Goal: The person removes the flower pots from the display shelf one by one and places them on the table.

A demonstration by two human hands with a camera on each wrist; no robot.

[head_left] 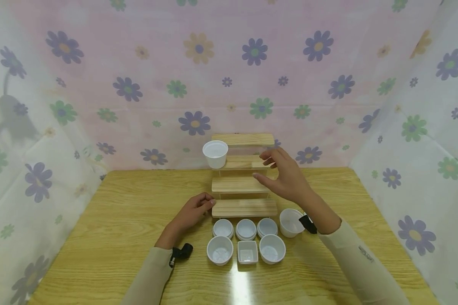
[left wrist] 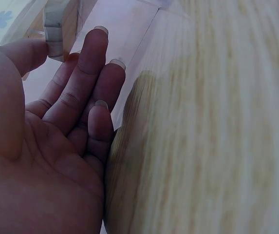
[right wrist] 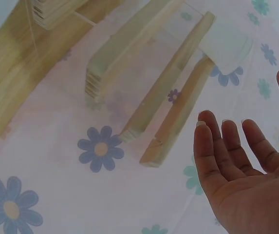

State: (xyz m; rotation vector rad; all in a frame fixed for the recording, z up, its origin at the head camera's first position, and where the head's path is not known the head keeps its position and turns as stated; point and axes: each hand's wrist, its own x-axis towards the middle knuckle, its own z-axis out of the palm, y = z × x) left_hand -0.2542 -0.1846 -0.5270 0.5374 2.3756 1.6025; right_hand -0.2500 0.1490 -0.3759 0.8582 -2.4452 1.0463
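A wooden stand with several stepped boards (head_left: 244, 207) stands at the back of the table. My left hand (head_left: 192, 210) holds the left end of its lowest board, thumb against the end (left wrist: 54, 31) and index finger behind. The other fingers of that hand are slightly bent beside the stand. A white cup (head_left: 215, 156) stands upright at the left end of the second board from the top. My right hand (head_left: 284, 178) is raised over the stand's right side, fingers spread and loosely bent, holding nothing. In the right wrist view the cup (right wrist: 227, 46) shows beyond the boards.
Three small round white bowls (head_left: 245, 228) line up before the stand. Nearer me are a square white dish (head_left: 248, 253) and two larger white cups (head_left: 220, 250). A translucent cup (head_left: 289, 222) stands to the right, partly behind my right wrist. Flowered cloth (head_left: 229, 97) hangs behind the table.
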